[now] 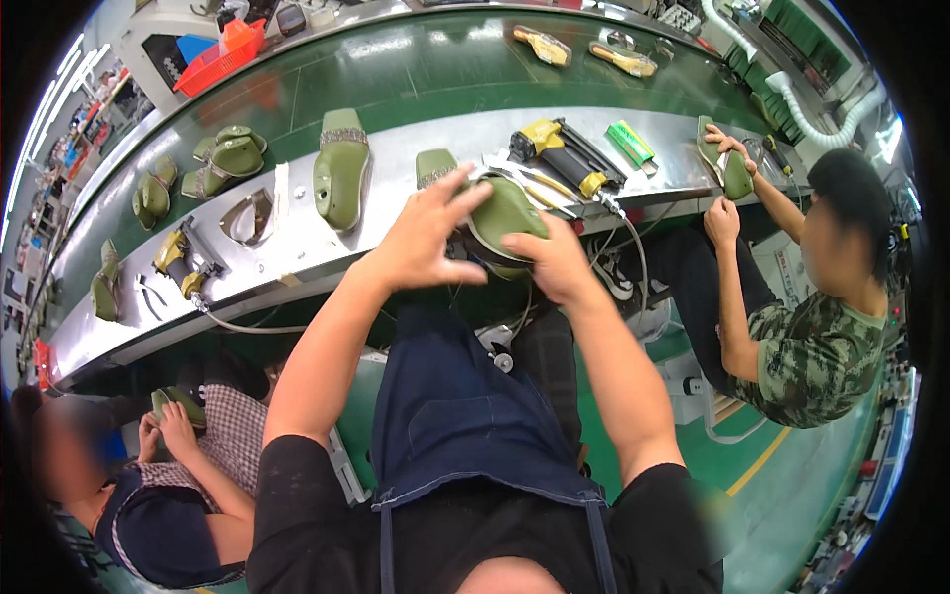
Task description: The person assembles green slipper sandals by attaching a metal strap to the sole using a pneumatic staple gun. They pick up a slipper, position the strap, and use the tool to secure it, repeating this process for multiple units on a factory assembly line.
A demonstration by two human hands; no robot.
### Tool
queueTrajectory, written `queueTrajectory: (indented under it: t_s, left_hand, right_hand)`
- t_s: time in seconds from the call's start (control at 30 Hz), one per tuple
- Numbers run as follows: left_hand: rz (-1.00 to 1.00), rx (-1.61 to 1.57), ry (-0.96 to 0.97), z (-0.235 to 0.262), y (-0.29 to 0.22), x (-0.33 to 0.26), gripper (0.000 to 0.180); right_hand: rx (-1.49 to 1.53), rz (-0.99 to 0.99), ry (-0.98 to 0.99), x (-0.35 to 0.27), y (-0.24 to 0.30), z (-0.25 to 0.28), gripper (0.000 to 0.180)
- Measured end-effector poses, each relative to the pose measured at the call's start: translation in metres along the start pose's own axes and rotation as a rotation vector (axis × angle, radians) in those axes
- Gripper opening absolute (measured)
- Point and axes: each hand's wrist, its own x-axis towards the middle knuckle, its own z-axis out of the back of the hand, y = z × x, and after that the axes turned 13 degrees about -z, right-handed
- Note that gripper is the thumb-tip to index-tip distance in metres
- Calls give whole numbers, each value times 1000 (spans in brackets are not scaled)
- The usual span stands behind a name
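A green shoe last with a pale edge is gripped in my right hand, thumb pressed on its surface. My left hand is beside the last's left side, fingers spread and fingertips close to it; whether they touch it I cannot tell. Behind my left hand, another green last with a patterned band lies on the metal bench, partly hidden. Just past the held last are pliers with pale handles and a black and yellow air stapler. A green last with a woven strap lies to the left.
A green conveyor belt runs behind the metal bench. A green and yellow box is at right. Another stapler lies at left, near several lasts. Air hoses hang down. Co-workers sit on both sides, each handling a last.
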Motion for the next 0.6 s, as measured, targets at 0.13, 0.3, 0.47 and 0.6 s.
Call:
queueTrajectory:
  t_s: [0.13,0.3,0.47,0.6]
  left_hand:
    - [-160,-26,88,-21,-69,-20,116]
    - [186,-655,197,-91,-140,-61,117]
    - [479,-943,134,-173,-181,-116,113]
    - [864,-1131,163,-188,-182,-115,111]
  right_hand:
    - [-5,-282,168,-82,9,36,54]
    - [-10,-576,167,-164,-53,69,61]
    - [183,-652,-23,-204,-124,77,97]
    - [107,-501,-58,-210,-152,74,76]
